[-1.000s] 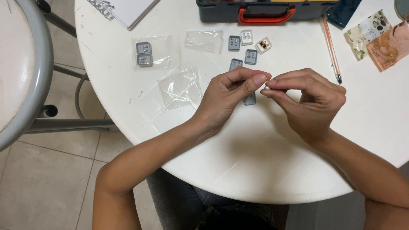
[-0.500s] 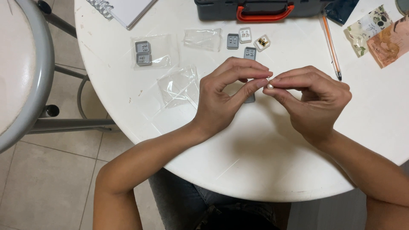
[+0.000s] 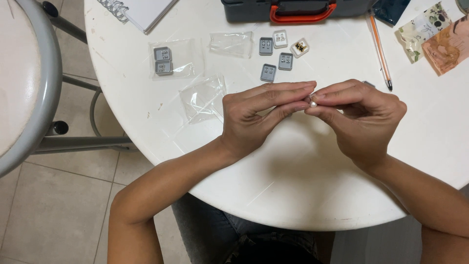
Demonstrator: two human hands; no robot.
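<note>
My left hand (image 3: 261,115) and my right hand (image 3: 361,120) meet fingertip to fingertip above the round white table (image 3: 293,195). Between the pinched fingertips sits a small white pearl-like earring (image 3: 312,103), touched by both hands. Just beyond my hands lie several small grey earring boxes (image 3: 276,54), some with pale inserts. An empty clear plastic bag (image 3: 202,98) lies to the left of my left hand.
Another clear bag with two grey boxes (image 3: 163,61) and an empty bag (image 3: 232,44) lie farther back. A dark case with a red handle (image 3: 298,10), an orange pencil (image 3: 380,51), a spiral notebook (image 3: 141,10) and patterned packets (image 3: 437,34) line the far edge. A grey stool (image 3: 29,83) stands left.
My hands have stayed joined on the small earring and shifted slightly toward me; the fingers have rearranged a little around it.
</note>
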